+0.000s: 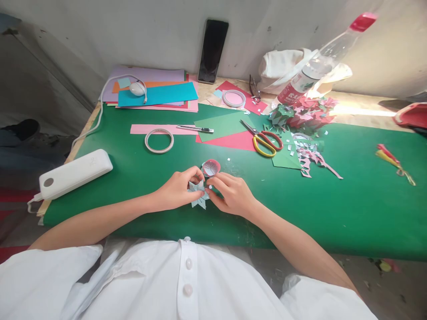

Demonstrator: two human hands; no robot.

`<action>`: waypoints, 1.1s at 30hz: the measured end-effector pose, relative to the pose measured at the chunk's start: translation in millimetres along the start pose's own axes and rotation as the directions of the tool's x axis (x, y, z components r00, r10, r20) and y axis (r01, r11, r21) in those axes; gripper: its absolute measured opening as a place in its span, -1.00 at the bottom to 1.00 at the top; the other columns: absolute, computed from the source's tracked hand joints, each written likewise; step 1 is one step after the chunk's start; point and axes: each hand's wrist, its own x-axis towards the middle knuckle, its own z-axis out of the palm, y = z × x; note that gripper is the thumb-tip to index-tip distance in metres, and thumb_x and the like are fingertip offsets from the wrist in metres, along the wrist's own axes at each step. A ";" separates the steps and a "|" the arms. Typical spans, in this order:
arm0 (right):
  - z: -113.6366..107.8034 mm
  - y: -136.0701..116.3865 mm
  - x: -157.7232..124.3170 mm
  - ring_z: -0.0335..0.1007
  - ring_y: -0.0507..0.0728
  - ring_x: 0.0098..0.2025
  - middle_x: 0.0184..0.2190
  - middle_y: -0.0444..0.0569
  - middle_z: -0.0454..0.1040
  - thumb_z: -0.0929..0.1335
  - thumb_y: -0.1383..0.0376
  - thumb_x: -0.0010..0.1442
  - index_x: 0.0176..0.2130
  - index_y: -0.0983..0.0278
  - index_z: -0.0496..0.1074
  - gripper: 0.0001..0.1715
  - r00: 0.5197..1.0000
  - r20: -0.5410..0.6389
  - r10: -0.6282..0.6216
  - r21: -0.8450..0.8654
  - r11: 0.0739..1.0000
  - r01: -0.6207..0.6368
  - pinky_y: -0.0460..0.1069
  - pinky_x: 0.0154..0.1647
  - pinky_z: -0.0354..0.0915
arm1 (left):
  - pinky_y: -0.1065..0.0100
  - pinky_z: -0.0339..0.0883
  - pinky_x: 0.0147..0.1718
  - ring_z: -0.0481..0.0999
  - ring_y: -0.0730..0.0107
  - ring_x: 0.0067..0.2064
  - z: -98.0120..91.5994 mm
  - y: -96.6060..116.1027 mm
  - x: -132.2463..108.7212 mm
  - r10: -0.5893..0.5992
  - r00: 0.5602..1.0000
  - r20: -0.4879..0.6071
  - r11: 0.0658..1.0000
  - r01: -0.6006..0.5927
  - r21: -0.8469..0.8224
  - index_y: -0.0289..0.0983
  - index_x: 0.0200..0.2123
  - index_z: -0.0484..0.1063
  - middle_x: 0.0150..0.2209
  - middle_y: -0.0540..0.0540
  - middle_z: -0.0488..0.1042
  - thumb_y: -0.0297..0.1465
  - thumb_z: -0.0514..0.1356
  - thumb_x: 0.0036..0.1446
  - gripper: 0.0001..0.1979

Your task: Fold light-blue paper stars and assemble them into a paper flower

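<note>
My left hand pinches a pale blue, star-shaped paper flower over the front of the green table top. Close against it, my right hand has its thumb and fingers drawn together at the flower's right edge. A small white piece shows by the right fingertips; whether it is gripped is hard to make out. Just beyond the fingers sits a round paper cup, red at the rim and pale inside. My fingers hide part of the blue flower.
Scissors, a utility knife and a tape roll lie beyond my hands. Paper sheets are stacked back left. A power bank is at left. A phone leans on the wall; a bottle stands behind paper flowers.
</note>
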 end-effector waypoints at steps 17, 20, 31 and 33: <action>-4.4 6.7 -0.7 0.26 -0.01 -0.47 -0.46 -0.11 0.46 0.26 0.45 0.29 -0.27 0.25 0.38 -0.85 0.999 0.053 0.008 0.325 0.945 -0.024 -0.12 -0.45 0.16 | 0.45 0.22 -0.37 0.41 0.47 -0.31 -0.3 -1.9 -1.0 0.020 1.000 0.021 1.000 -0.021 0.014 -0.19 -0.22 0.30 -0.31 0.05 0.47 -0.31 0.23 0.06 -0.78; -4.7 7.1 -1.0 0.29 -0.01 -0.47 -0.46 -0.10 0.46 0.29 0.40 0.30 -0.28 0.26 0.40 -0.89 0.997 0.066 0.035 0.348 0.936 -0.056 -0.11 -0.44 0.19 | 0.46 0.22 -0.36 0.43 0.47 -0.28 -0.6 -0.8 -1.0 0.023 1.000 0.022 1.000 -0.023 0.008 -0.20 -0.22 0.30 -0.31 0.05 0.47 -0.34 0.22 0.06 -0.79; -5.8 8.1 0.8 0.28 -0.01 -0.46 -0.48 -0.12 0.46 0.27 0.45 0.29 -0.28 0.26 0.39 -0.85 0.997 0.078 -0.004 0.388 0.921 -0.027 -0.12 -0.44 0.20 | 0.46 0.20 -0.34 0.43 0.47 -0.26 0.2 -3.9 -1.2 0.025 0.999 0.038 1.000 -0.025 -0.003 -0.20 -0.21 0.29 -0.30 0.07 0.47 -0.34 0.23 0.08 -0.78; -6.3 8.7 1.3 0.28 -0.01 -0.46 -0.48 -0.12 0.46 0.28 0.45 0.29 -0.28 0.26 0.40 -0.86 0.997 0.075 -0.002 0.387 0.922 -0.027 -0.12 -0.45 0.20 | 0.47 0.20 -0.34 0.44 0.47 -0.25 0.1 -3.5 -1.3 0.021 0.999 0.040 1.000 -0.021 -0.009 -0.20 -0.21 0.30 -0.29 0.07 0.48 -0.35 0.23 0.08 -0.79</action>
